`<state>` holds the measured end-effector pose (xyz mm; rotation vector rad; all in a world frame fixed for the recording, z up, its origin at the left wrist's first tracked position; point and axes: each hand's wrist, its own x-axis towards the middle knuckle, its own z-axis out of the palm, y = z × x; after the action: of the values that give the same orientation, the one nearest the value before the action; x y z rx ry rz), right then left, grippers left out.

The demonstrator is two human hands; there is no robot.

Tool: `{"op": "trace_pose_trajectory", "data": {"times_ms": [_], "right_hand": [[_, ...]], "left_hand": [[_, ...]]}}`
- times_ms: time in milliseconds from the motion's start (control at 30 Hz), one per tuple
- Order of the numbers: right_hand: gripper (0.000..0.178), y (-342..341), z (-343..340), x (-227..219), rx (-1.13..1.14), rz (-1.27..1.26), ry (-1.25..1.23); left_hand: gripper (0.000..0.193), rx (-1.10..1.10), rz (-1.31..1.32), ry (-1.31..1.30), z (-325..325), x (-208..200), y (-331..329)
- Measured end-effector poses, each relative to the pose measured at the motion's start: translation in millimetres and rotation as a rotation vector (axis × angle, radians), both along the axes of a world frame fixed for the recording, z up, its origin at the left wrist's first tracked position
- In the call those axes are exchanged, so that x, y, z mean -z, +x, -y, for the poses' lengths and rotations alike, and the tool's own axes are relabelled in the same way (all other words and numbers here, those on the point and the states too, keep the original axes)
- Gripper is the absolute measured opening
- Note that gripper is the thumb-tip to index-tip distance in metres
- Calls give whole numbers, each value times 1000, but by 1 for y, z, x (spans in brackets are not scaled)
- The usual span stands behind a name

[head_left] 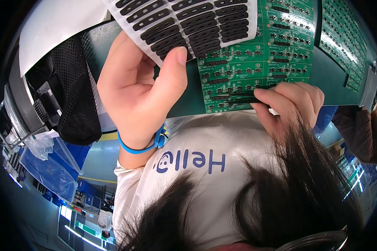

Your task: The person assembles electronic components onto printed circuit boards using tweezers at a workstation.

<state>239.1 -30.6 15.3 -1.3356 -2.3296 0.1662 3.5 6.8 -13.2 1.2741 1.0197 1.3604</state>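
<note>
Head view, upper centre: left hand (140, 90) pinches a white backing sheet of black pads (184, 21) at its lower edge, thumb on top; thin, floppy, light, best held by the margin. Right hand (287, 104) closes around black tweezers (234, 98) on a green circuit panel (259, 54), stiff but fragile, lying on the desk (335, 83). Sheet top cut off; tweezer tips hard to make out; hair covers the right wrist.

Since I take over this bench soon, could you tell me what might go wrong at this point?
1. The left hand pinches the pad sheet only at its lower edge, so it could sag or slip.
2. The right hand presses black tweezers onto the green board; a slip might scratch parts.
3. Loose hair hangs near the right hand and may block the view.
</note>
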Motion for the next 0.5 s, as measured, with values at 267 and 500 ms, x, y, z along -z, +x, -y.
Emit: {"op": "trace_pose_trajectory", "data": {"times_ms": [267,500], "right_hand": [[25,7,0,-5,-19,14,-17],[24,6,-2,-1,-18,8,-2]], "left_hand": [[35,5,3,0,-1,1,1],[35,-8,5,-26,0,0,2]]}}
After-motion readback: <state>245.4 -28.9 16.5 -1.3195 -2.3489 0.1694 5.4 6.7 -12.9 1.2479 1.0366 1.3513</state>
